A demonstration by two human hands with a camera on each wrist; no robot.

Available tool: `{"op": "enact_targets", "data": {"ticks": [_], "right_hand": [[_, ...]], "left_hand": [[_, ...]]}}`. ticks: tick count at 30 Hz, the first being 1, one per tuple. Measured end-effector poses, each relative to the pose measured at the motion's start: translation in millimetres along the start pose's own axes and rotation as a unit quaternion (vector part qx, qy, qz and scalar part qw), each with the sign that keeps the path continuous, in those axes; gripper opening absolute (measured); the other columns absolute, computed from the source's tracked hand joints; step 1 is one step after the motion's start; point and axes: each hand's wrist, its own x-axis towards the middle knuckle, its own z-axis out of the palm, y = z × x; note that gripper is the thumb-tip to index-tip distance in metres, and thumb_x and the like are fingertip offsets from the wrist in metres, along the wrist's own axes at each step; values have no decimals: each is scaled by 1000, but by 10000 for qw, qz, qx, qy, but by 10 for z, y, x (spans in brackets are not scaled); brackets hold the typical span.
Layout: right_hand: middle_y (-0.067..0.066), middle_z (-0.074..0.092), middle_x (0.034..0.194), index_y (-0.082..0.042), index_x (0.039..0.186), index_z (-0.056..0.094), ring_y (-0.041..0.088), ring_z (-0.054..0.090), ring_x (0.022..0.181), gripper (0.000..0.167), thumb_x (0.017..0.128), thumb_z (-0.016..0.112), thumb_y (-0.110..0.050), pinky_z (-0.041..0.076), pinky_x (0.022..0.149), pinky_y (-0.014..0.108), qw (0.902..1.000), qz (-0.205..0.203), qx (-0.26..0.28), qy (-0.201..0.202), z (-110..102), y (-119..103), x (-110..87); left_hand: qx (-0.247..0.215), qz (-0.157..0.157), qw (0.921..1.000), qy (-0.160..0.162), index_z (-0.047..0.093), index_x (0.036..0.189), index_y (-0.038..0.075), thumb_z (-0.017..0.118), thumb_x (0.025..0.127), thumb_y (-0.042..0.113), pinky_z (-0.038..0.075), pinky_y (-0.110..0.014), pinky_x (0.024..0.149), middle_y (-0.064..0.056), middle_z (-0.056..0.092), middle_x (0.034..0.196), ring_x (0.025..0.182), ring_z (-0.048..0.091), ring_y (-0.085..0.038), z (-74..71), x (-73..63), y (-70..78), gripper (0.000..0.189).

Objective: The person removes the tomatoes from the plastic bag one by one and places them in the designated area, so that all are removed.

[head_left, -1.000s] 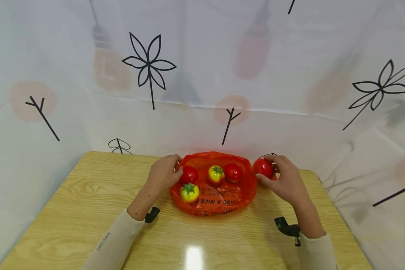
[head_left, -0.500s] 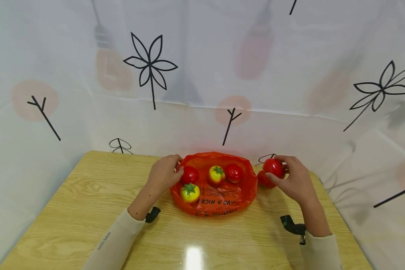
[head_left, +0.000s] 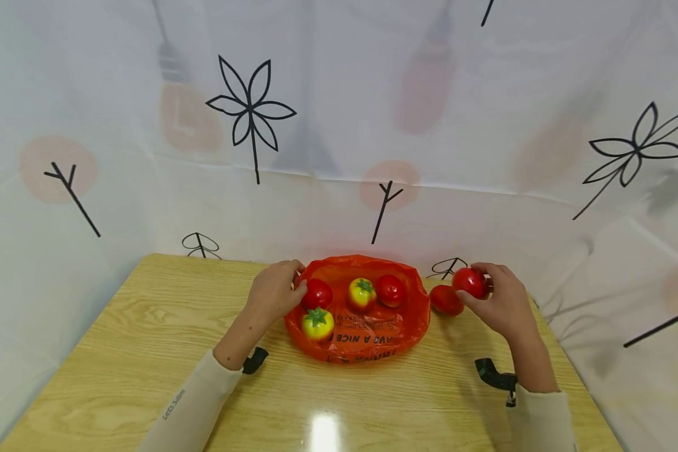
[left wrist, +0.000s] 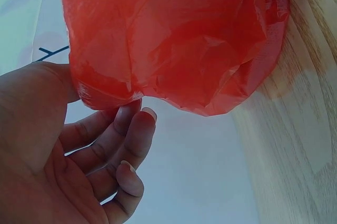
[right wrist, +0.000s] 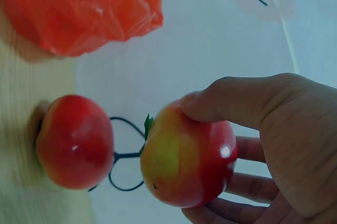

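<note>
My left hand (head_left: 274, 289) pinches the left rim of a thin red plastic bag (head_left: 412, 326), which stands open on the table. In the left wrist view, the thumb and fingers grip the edge of the bag (left wrist: 179, 39). Several glossy tomatoes lie inside it, among them a yellow-topped tomato (head_left: 317, 324) and a red tomato (head_left: 390, 290). To the bag's right, my right hand (head_left: 500, 301) holds a red-and-yellow tomato (right wrist: 189, 155) between thumb and fingers, above the table. Another red tomato (right wrist: 76, 142) rests on the table between that hand and the bag.
The wooden table (head_left: 147, 339) ends at the back against a pale printed cloth (head_left: 328, 207) hanging like a wall. Dark wrist mounts (head_left: 494, 376) stick out from under both sleeves.
My right hand has moved right with its tomato, away from the bag's rim. The tomato on the table, mostly covered before, now shows fully. My left hand stays on the bag.
</note>
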Motion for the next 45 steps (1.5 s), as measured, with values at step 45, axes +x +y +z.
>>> {"op": "enact_targets", "data": {"ticks": [45], "right_hand": [[41, 55, 120, 16, 131, 55, 56, 55, 105, 60, 86, 83, -12, 53, 88, 69, 9921, 760, -546, -839, 175, 640, -21]], "left_hand": [[24, -62, 9999, -82, 73, 115, 6, 74, 95, 19, 50, -27, 58, 0, 67, 85, 68, 56, -16, -6, 0, 13, 25]]}}
